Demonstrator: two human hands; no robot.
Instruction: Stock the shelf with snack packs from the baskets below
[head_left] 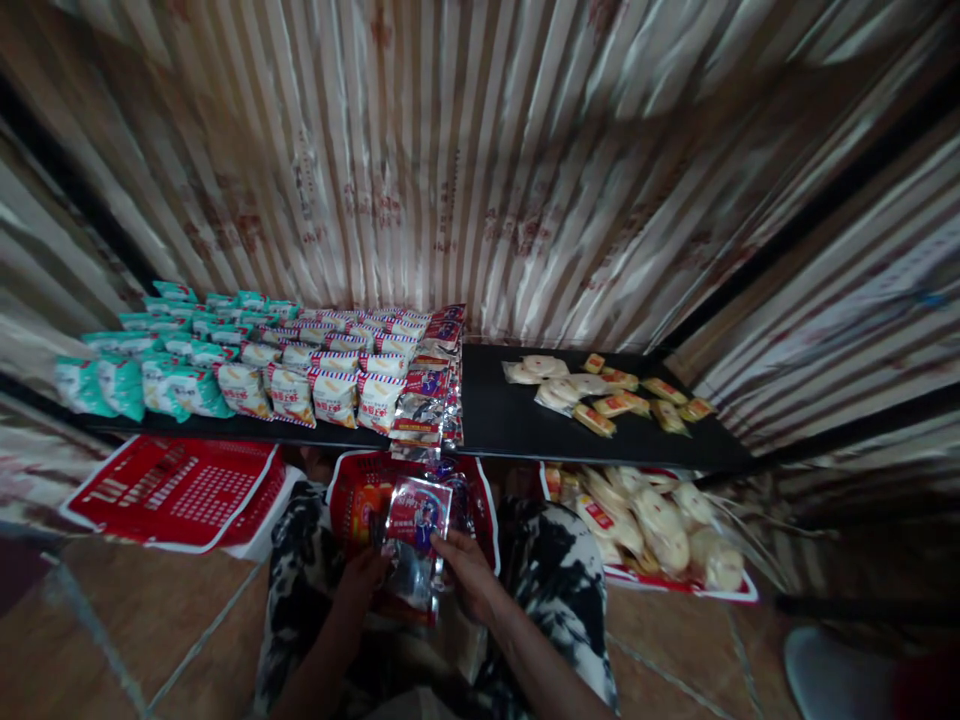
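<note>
Between my two hands is a shiny red and silver snack packet, held upright over a red basket between my knees. My right hand grips its right edge, thumb on the front. My left hand is closed at its left edge, in shadow, with the fingertips partly hidden. More packets of a similar look lie in the basket. On the black shelf just beyond, a row of matching red and silver packets stands beside rows of white snack bags.
Teal snack bags fill the shelf's left end. Small yellow packs and pale round packaged items lie scattered at its right. A red basket sits on the floor at left; another basket, at right, holds bagged pale food.
</note>
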